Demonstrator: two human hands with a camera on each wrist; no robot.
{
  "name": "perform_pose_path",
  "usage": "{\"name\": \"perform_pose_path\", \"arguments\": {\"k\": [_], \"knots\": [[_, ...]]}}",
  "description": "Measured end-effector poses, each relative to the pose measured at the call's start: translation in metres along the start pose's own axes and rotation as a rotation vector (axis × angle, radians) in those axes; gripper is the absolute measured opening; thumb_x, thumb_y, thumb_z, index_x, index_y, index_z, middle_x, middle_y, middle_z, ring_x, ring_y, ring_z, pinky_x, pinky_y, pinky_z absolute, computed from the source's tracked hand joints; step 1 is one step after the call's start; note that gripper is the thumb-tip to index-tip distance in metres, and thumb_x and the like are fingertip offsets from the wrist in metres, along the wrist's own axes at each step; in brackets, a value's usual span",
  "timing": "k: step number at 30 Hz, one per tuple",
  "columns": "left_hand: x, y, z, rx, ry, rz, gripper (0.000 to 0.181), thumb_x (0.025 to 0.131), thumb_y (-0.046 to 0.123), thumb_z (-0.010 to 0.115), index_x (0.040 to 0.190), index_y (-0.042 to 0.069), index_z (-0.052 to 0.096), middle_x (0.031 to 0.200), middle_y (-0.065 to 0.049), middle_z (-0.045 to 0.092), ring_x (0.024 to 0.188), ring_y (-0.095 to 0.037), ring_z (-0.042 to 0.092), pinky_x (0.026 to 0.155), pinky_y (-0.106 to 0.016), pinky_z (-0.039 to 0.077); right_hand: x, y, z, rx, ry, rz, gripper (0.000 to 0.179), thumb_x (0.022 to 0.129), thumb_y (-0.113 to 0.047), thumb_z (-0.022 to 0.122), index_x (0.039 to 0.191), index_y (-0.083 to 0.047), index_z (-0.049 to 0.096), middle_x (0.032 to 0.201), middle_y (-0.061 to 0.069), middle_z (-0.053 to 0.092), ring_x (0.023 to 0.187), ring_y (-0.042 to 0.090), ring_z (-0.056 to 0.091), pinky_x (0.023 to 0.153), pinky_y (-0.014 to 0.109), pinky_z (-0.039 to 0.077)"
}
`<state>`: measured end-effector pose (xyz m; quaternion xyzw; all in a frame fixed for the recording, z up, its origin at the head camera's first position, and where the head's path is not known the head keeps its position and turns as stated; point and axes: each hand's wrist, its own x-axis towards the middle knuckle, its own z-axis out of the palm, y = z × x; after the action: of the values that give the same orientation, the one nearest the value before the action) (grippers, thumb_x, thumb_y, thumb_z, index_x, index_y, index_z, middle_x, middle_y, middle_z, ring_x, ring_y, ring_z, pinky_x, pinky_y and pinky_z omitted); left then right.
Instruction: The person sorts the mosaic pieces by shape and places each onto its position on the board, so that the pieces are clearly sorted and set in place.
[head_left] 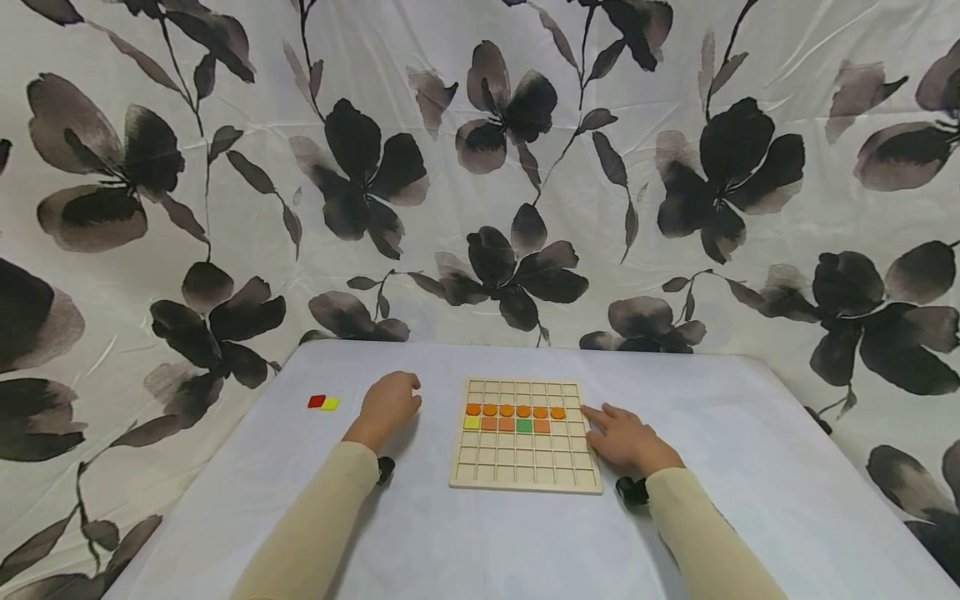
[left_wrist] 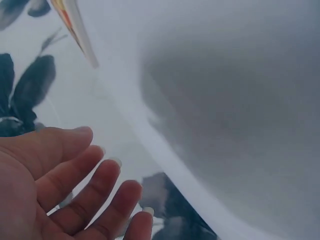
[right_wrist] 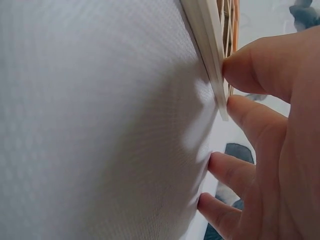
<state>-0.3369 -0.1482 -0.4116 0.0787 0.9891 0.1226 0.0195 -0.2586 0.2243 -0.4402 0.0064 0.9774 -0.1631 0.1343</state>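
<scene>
A pale wooden grid board [head_left: 525, 478] lies on the table. One of its rows holds several orange discs [head_left: 507, 411]. Just in front of them sits a row of square tiles: a yellow tile [head_left: 472, 422], orange ones and a green tile [head_left: 524, 426]. My left hand [head_left: 389, 406] hovers left of the board with nothing in it; its fingers look loosely bent in the left wrist view. At the board's right edge rests my right hand [head_left: 626, 437], fingers spread. The right wrist view shows thumb and forefinger touching the board's side [right_wrist: 202, 30], other fingertips on the cloth.
Left of my left hand lie a red tile [head_left: 317, 401] and a yellow tile [head_left: 330, 404], edges touching. White cloth covers the table [head_left: 420, 542]. Behind it hangs a floral curtain [head_left: 480, 192]. Dark wrist bands [head_left: 632, 491] show at both sleeves.
</scene>
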Motion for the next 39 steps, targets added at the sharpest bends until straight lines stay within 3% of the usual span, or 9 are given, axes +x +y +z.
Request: {"name": "perform_pose_path", "arguments": {"k": [7, 16, 27, 32, 39], "knots": [[-0.001, -0.024, -0.004, -0.02, -0.003, -0.09, 0.032, 0.092, 0.017, 0.061, 0.119, 0.001, 0.064, 0.119, -0.017, 0.066, 0.108, -0.035, 0.061, 0.092, -0.051, 0.05, 0.001, 0.001, 0.0, -0.001, 0.002, 0.002, 0.054, 0.098, -0.035, 0.042, 0.151, -0.024, 0.035, 0.157, 0.021, 0.026, 0.142, 0.049, 0.023, 0.107, 0.071, 0.022], [-0.003, -0.049, -0.005, 0.027, 0.032, -0.147, 0.032, 0.091, 0.016, 0.059, 0.117, -0.001, 0.064, 0.114, -0.021, 0.066, 0.102, -0.039, 0.062, 0.085, -0.052, 0.052, -0.001, 0.001, -0.001, 0.005, 0.005, 0.011, 0.054, 0.098, -0.034, 0.042, 0.15, -0.024, 0.035, 0.156, 0.021, 0.027, 0.142, 0.049, 0.023, 0.107, 0.071, 0.021], [-0.019, -0.063, -0.023, 0.008, 0.084, -0.179, 0.033, 0.089, 0.013, 0.054, 0.112, -0.009, 0.063, 0.106, -0.029, 0.061, 0.099, -0.049, 0.058, 0.08, -0.059, 0.049, 0.001, 0.002, 0.002, -0.005, 0.017, 0.0, 0.055, 0.098, -0.035, 0.042, 0.151, -0.024, 0.034, 0.157, 0.021, 0.026, 0.142, 0.049, 0.023, 0.107, 0.071, 0.021], [-0.02, -0.072, -0.018, 0.036, 0.047, -0.206, 0.032, 0.089, 0.015, 0.055, 0.105, -0.012, 0.063, 0.102, -0.031, 0.058, 0.101, -0.05, 0.054, 0.082, -0.061, 0.045, 0.0, 0.002, 0.003, -0.001, 0.014, 0.007, 0.055, 0.098, -0.036, 0.042, 0.151, -0.024, 0.034, 0.157, 0.02, 0.026, 0.142, 0.049, 0.023, 0.108, 0.071, 0.02], [-0.018, -0.079, -0.014, 0.033, -0.006, -0.239, 0.033, 0.091, 0.015, 0.055, 0.108, -0.012, 0.061, 0.106, -0.031, 0.057, 0.105, -0.05, 0.051, 0.087, -0.062, 0.044, 0.0, 0.002, 0.004, -0.003, 0.021, 0.01, 0.055, 0.098, -0.037, 0.042, 0.151, -0.024, 0.035, 0.157, 0.019, 0.027, 0.142, 0.048, 0.023, 0.108, 0.071, 0.02]]}}
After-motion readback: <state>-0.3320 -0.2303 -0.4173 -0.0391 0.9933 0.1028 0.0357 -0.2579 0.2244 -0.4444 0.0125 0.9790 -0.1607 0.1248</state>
